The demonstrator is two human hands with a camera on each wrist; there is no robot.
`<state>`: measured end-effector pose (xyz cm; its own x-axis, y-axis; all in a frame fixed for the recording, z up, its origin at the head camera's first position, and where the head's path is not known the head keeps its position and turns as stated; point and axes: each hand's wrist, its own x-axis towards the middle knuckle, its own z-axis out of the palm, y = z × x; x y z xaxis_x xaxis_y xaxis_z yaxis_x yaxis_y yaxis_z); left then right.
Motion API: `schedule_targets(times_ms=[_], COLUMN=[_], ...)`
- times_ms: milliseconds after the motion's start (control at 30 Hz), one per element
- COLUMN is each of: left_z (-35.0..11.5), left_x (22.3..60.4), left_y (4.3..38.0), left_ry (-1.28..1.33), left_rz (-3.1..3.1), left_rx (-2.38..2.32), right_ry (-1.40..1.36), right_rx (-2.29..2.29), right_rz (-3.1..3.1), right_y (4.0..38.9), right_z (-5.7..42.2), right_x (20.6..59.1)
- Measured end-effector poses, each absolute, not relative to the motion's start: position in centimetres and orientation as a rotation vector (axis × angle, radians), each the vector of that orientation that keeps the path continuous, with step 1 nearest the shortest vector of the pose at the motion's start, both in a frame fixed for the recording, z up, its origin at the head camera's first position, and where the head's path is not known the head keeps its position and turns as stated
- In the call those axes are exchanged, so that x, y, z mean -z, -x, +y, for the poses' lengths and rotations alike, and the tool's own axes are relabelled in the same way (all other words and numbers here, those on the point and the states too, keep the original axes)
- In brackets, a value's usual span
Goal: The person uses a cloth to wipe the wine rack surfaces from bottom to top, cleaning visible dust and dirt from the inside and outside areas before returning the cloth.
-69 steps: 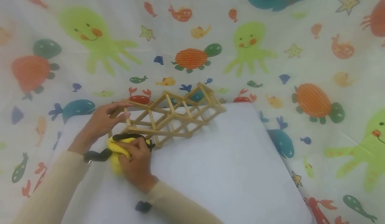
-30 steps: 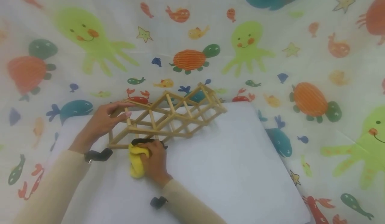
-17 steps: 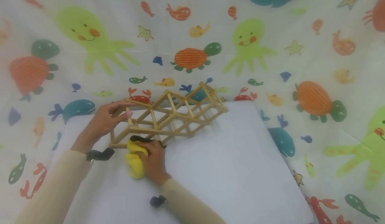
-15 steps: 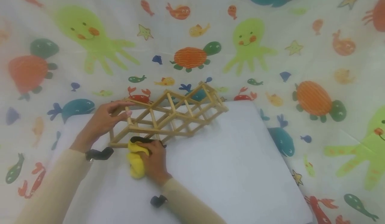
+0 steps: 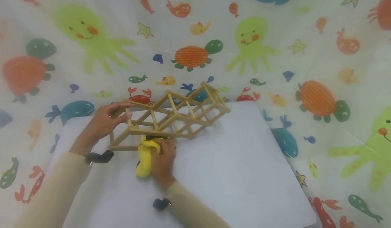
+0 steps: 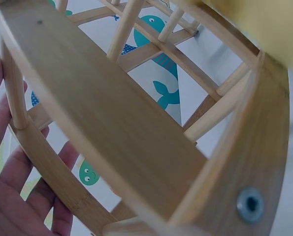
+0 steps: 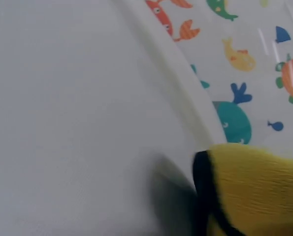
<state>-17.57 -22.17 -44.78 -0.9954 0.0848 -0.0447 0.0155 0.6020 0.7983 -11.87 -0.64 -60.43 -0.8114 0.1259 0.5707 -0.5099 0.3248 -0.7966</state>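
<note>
An expanding wooden wine rack (image 5: 175, 115), made of crossed slats and round dowels, stands on the white table. My left hand (image 5: 102, 122) holds its left end, thumb and fingers about an upright dowel; in the left wrist view the fingers of that hand (image 6: 8, 191) spread behind the slats. A yellow cloth with black edging (image 5: 145, 161) is bunched in my right hand (image 5: 164, 160), against the rack's lower front bars. The right wrist view shows the cloth (image 7: 259, 189) but not the fingers. Some of the right fingertips are hidden by the cloth and rack.
The white tabletop (image 5: 232, 167) extends right and toward me. A curtain with printed sea animals (image 5: 195, 20) hangs right behind the table and down its sides. Black straps (image 5: 99, 156) stick out at both wrists.
My right hand has moved the yellow cloth rightward along the rack's lower front, away from the left end, and most recently slightly up. The left hand and the rack stay put.
</note>
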Motion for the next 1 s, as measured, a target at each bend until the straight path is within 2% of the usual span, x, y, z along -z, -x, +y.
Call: schedule_targets(times_ms=[167,400,667,1000], left_z=[-22.24,-22.4,-22.52,-22.45], left_x=[45.15,44.88,45.16,44.63], left_y=[17.65,17.97,18.02,18.14], left_ry=[-0.096,-0.082,-0.106,-0.111], left_rz=[2.738,2.745,2.749,2.745], left_rx=[-1.384,-1.334,-1.36,-1.385], right_ry=[-0.4,-0.357,-0.537,-0.538], right_rx=[-1.478,-1.567,-1.459,-1.493], right_rz=[-2.307,-2.009,-2.385,-2.29], right_y=[11.76,12.1,12.02,12.16], right_z=[-0.93,-0.27,-0.46,-0.92], right_x=[61.07,60.41,60.63,60.84])
